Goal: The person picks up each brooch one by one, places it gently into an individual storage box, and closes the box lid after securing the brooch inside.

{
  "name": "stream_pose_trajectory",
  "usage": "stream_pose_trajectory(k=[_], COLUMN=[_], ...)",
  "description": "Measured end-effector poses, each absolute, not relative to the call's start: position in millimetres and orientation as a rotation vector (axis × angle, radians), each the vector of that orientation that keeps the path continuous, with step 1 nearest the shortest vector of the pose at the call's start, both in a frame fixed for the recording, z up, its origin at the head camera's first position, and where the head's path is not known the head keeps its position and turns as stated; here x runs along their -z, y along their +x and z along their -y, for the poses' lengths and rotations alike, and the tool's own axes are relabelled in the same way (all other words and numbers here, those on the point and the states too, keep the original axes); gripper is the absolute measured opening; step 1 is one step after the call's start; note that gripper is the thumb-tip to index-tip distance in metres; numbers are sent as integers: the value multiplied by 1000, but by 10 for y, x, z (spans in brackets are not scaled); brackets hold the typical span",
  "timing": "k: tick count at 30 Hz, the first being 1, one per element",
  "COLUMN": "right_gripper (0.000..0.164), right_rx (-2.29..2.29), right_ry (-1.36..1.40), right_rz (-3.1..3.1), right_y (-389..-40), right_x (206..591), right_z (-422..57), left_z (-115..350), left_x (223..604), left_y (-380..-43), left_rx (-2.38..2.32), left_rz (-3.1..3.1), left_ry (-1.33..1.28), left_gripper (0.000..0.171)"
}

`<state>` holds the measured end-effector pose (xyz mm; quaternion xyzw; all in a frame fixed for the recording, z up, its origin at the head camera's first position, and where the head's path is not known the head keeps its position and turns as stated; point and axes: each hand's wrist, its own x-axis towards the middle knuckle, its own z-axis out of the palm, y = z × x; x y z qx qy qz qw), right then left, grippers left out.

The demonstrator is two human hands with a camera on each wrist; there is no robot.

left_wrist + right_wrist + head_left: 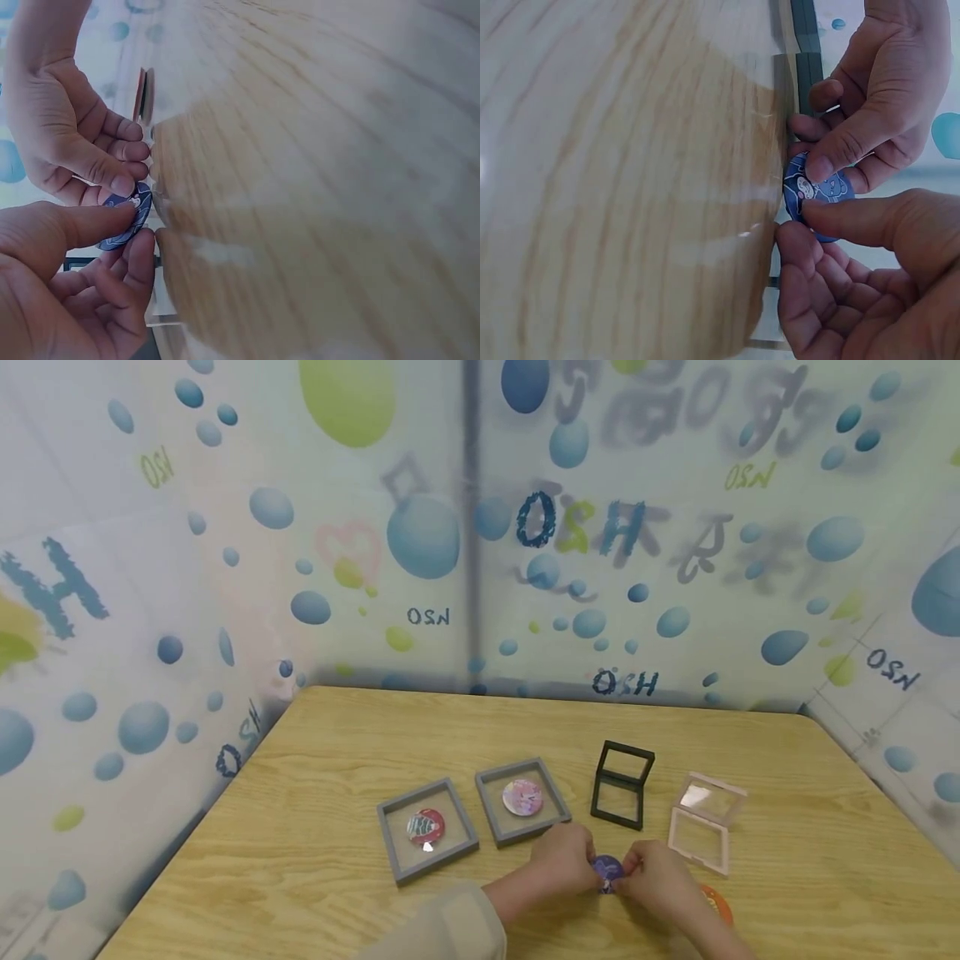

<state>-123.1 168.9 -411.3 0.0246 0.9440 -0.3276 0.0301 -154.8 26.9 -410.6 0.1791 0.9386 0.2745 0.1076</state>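
Note:
A round purple-blue badge with a drawn figure on it (607, 868) is held low over the wooden table, between both hands. My left hand (564, 860) pinches its left side, the thumb (97, 225) lying across the printed face. From the other side my right hand (662, 883) pinches it with thumb (855, 221) and fingers. The badge (832, 187) stands tilted in the right wrist view, its lower rim close to the tabletop. Part of its face and its back are hidden by fingers.
Two grey square frames stand left, one with a red badge (426, 828), the other with a pink badge (522, 797). Beyond my hands are an opened black frame (618, 821) and an opened pale pink frame (699, 862). An orange badge (717, 903) lies partly behind my right wrist.

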Motion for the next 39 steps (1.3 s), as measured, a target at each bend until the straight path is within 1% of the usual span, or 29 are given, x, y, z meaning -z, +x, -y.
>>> stream_pose_trajectory(k=[5, 10, 17, 24, 31, 39], right_gripper=[19, 15, 14, 13, 17, 16], right_rx=[1085, 1230, 1386, 1527, 1611, 1730], right_ry=[132, 128, 173, 261, 315, 427], right_rz=[-2856, -2801, -2745, -2714, -2667, -2530], right_y=[-1248, -1289, -1338, -1466, -1634, -1805], right_x=[4115, 4119, 4102, 4056, 4023, 4023], right_z=[-1709, -1749, -1777, -1796, -1867, -1936], left_z=[-273, -268, -311, -413, -544, -683], left_x=[4118, 4082, 4079, 4025, 3973, 3951], left_y=[-1579, -1618, -1696, -1800, -1958, -2101], left_rx=[-941, -1148, -1392, -1336, -1243, -1173], left_rz=[-2720, -2631, -2587, -2757, -2832, -2855], left_ry=[497, 464, 377, 305, 251, 195], left_gripper=[19, 19, 21, 20, 17, 15])
